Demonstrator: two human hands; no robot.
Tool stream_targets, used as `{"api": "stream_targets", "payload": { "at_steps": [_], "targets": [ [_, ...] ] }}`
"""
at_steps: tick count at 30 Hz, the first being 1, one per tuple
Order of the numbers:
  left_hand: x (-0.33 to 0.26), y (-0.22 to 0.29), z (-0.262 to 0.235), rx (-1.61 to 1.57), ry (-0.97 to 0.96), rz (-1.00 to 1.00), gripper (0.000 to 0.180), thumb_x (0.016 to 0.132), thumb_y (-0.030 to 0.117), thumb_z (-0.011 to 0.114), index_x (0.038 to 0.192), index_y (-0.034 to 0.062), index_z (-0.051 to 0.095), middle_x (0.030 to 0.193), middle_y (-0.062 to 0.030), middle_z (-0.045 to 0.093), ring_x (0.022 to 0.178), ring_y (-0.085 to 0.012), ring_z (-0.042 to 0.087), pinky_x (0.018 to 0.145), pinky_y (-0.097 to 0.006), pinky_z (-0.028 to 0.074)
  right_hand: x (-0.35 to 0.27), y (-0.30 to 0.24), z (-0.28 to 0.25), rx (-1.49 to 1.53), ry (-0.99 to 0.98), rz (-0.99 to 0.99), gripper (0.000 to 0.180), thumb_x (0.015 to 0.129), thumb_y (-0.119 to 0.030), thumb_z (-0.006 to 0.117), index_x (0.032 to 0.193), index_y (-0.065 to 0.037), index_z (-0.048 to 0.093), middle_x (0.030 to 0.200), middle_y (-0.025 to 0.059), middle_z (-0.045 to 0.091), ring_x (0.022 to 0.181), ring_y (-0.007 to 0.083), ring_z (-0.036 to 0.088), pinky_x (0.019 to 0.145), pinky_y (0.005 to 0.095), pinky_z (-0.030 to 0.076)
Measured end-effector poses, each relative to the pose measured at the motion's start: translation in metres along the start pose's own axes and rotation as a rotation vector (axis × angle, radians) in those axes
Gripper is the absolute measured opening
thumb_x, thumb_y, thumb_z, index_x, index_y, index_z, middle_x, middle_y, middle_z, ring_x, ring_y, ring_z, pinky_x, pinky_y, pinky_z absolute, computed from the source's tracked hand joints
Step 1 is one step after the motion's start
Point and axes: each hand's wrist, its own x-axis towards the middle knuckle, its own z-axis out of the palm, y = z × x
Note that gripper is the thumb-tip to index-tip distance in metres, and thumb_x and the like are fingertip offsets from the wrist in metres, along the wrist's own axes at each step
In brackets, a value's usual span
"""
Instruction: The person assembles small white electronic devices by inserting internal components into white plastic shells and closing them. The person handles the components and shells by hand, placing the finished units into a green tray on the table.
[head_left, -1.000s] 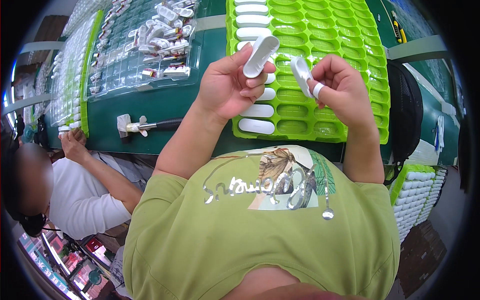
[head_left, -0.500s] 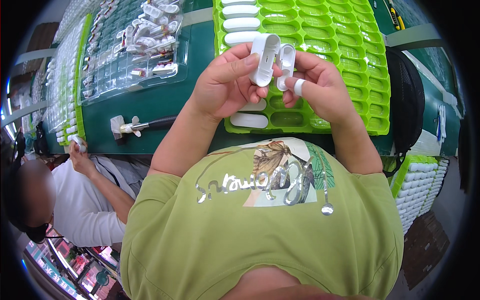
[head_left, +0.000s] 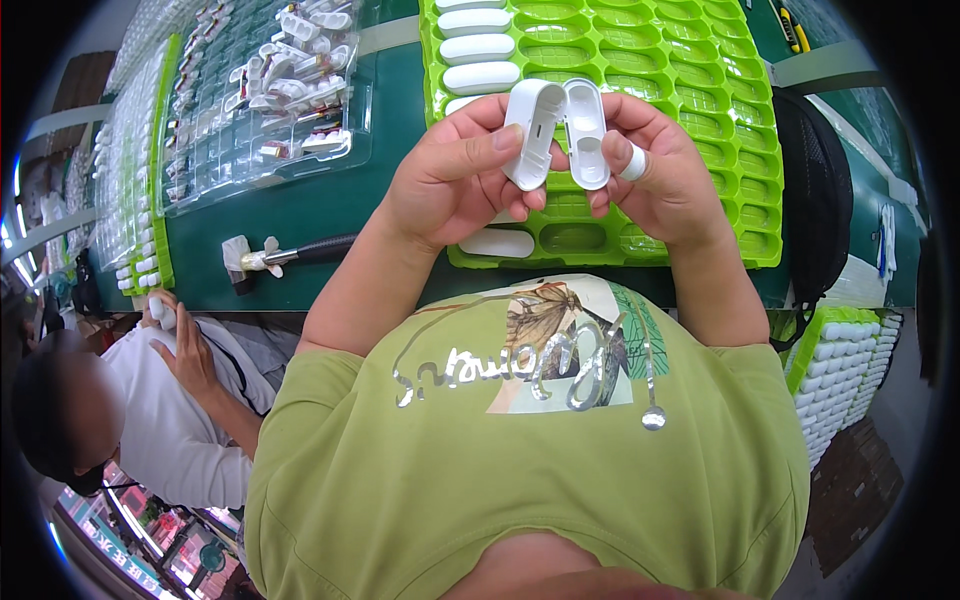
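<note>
My left hand (head_left: 452,172) grips a hollow white earbud case shell (head_left: 522,112) between thumb and fingers, its deep cavity turned toward the right. My right hand (head_left: 668,182) pinches the white case lid (head_left: 587,122), which shows rounded hollows inside. Shell and lid meet along their inner edges, spread like an open book; whether a hinge joins them I cannot tell. White tape (head_left: 634,163) wraps my right thumb. Under both hands lies a bright green tray (head_left: 700,130) of oval pockets, with closed white cases (head_left: 480,77) in its left column.
A clear plastic tray (head_left: 240,180) holds a heap of small white parts (head_left: 290,85) at the far left. A hammer (head_left: 290,253) lies by my left forearm. A black bag (head_left: 815,200) sits right of the green tray. At left, a co-worker's hand (head_left: 185,350) holds a white piece.
The lid has turned to face me more squarely and now sits against the shell's edge. Both hands have shifted slightly down. The co-worker's hands have also moved.
</note>
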Motion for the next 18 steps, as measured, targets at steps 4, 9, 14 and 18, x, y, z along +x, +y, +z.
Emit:
{"api": "stream_targets", "payload": {
  "at_steps": [4, 9, 14, 18],
  "targets": [
    [0.000, -0.002, 0.006, 0.003, 0.011, 0.039, 0.036, 0.096, 0.015, 0.060, 0.128, -0.0005, 0.051, 0.104, -0.0185, 0.069, 0.076, -0.0208, 0.071, 0.061, -0.029, 0.059, -0.001, -0.002, -0.003, -0.008, -0.017, 0.027, 0.032, 0.092, -0.019, 0.068, 0.117, -0.001, 0.059, 0.092, 0.0069, 0.068, 0.068, 0.0109, 0.063, 0.056, 0.0230, 0.051],
    [0.001, 0.001, 0.013, 0.146, 0.120, 0.082, 0.031, 0.092, 0.012, 0.067, 0.118, 0.0009, 0.055, 0.101, -0.0152, 0.070, 0.072, -0.0153, 0.067, 0.056, -0.026, 0.053, 0.000, -0.004, -0.003, -0.074, 0.021, 0.032, 0.033, 0.089, -0.020, 0.072, 0.116, -0.003, 0.060, 0.090, 0.0036, 0.067, 0.064, 0.0080, 0.060, 0.053, 0.0195, 0.046],
    [0.002, -0.003, 0.016, 0.206, 0.203, 0.107, 0.026, 0.090, 0.012, 0.069, 0.111, 0.0008, 0.059, 0.096, -0.0127, 0.069, 0.069, -0.0149, 0.067, 0.054, -0.025, 0.052, 0.003, 0.003, -0.005, -0.051, 0.054, -0.007, 0.037, 0.087, -0.020, 0.074, 0.118, -0.004, 0.061, 0.090, 0.0018, 0.067, 0.068, 0.0061, 0.058, 0.054, 0.0198, 0.044],
    [0.001, -0.005, 0.017, 0.293, 0.233, 0.102, 0.039, 0.093, 0.016, 0.062, 0.126, -0.0029, 0.054, 0.099, -0.0152, 0.070, 0.068, -0.0158, 0.069, 0.056, -0.025, 0.057, 0.001, -0.001, -0.001, -0.056, 0.077, 0.025, 0.040, 0.085, -0.021, 0.077, 0.118, -0.003, 0.063, 0.091, 0.0012, 0.068, 0.071, 0.0063, 0.058, 0.056, 0.0211, 0.044]
  ]
}}
